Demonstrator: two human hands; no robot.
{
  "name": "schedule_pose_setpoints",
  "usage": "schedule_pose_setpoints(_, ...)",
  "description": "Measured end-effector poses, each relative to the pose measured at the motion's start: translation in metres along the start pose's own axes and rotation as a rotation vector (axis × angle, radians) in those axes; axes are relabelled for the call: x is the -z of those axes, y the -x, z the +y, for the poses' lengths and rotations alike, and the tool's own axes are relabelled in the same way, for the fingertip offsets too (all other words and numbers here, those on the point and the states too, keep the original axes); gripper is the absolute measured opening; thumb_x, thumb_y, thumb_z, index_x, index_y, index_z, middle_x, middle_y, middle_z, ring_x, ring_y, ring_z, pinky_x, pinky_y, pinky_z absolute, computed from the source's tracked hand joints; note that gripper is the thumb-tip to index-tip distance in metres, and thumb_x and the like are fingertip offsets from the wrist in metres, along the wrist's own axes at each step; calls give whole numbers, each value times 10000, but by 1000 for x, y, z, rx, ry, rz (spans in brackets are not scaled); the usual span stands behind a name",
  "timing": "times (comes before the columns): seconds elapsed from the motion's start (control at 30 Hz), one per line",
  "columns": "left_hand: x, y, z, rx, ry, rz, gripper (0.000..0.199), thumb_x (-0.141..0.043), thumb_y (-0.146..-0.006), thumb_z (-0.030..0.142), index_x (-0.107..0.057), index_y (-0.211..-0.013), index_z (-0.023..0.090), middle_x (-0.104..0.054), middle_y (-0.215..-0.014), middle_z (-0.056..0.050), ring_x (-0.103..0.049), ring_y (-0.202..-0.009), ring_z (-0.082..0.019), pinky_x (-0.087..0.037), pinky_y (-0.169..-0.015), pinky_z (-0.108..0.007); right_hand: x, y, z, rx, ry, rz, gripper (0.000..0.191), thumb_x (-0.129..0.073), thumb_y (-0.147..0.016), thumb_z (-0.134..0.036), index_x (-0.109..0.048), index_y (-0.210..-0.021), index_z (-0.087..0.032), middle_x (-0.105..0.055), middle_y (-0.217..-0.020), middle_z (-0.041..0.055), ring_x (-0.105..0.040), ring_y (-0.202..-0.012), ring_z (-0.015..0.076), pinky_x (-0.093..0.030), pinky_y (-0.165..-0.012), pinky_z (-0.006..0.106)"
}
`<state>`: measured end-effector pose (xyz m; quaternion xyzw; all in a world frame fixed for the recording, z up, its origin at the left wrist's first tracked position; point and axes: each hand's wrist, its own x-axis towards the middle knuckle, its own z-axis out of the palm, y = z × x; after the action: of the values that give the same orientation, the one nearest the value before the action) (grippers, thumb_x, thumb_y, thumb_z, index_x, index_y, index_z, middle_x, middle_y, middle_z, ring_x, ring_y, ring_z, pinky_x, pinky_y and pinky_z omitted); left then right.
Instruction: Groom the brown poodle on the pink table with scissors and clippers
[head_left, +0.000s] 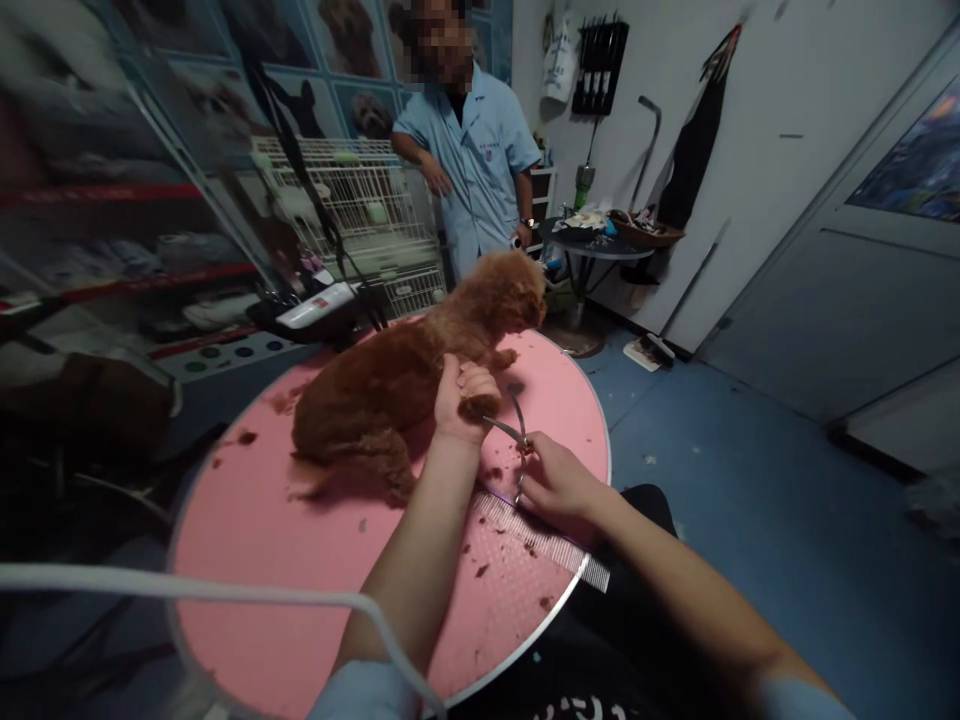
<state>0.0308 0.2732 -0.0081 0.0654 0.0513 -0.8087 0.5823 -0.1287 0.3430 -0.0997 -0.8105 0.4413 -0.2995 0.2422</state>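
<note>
A curly brown dog [375, 375] is on a round pink grooming table [255, 560], its head turned to the right. My left hand [461, 395] is closed around one of its paws [480, 407], with the furry end showing out of my grip. In my right hand [555, 480] are metal scissors [507, 430], their blades apart and one tip close to the paw. Beneath my right hand a metal comb [555, 545] lies at the table's near right edge. Brown fur clippings [481, 571] are scattered over the pink surface.
Behind the table stands a person [480, 150] in a light blue coat beside a white wire cage [352, 210]. A white cable [225, 588] crosses the lower left. A black side table [600, 245] with tools is at the back right, near a broom [660, 345].
</note>
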Motion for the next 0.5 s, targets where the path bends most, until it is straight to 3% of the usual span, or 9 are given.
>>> schedule_pose_setpoints(0.23, -3, 2, -2, 50, -33, 30, 461, -363, -977, 445, -298, -593, 199, -325, -398, 88, -306, -280, -4, -244, -310, -98, -1, -16, 7, 28, 46, -47, 208, -464, -799, -104, -484, -987, -193, -622, -864, 50, -569, -732, 171, -445, -674, 288)
schedule_pose_setpoints(0.37, -5, 5, -6, 56, -22, 30, 460, -376, -976, 433, -278, -592, 201, -313, -400, 89, -311, -285, -6, -240, -311, -96, 3, -14, 7, 50, 35, -48, 191, -449, -813, -101, -484, -976, -196, -621, -863, 54, -581, -751, 174, -464, -692, 295)
schedule_pose_setpoints(0.5, -5, 10, -12, 80, -21, 61, 463, -357, -984, 416, -268, -582, 203, -320, -402, 80, -311, -289, -14, -245, -309, -104, 12, -12, 9, 150, 60, -29, 293, -494, -760, -105, -480, -1044, -177, -620, -946, 84, -582, -825, 193, -477, -758, 325)
